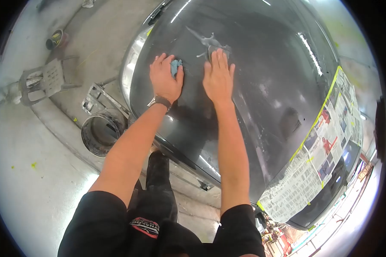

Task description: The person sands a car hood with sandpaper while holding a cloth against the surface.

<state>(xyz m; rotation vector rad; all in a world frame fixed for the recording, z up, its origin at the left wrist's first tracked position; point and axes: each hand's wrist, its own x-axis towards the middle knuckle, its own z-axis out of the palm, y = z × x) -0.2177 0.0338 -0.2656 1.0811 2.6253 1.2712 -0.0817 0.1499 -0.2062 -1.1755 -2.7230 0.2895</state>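
The dark grey car panel point(188, 90) is shiny and wet in places. My left hand point(165, 81) rests on it, its fingers curled round a crumpled light-blue cloth point(175, 66) that shows between thumb and fingers. To the right, my right hand point(219, 79) lies flat, with its fingertips over a grey pad point(212, 50) pressed against the panel. Just beyond those fingertips is a patch of greyish liquid point(209, 40) with streaks running from it.
Newspaper point(291, 188) edged with yellow-green tape covers the car's right part. A bucket point(102, 133) stands on the floor at the car's left edge, beside a metal stand point(94, 97). Farther left are a plastic chair point(51, 78) and a small pot point(55, 39).
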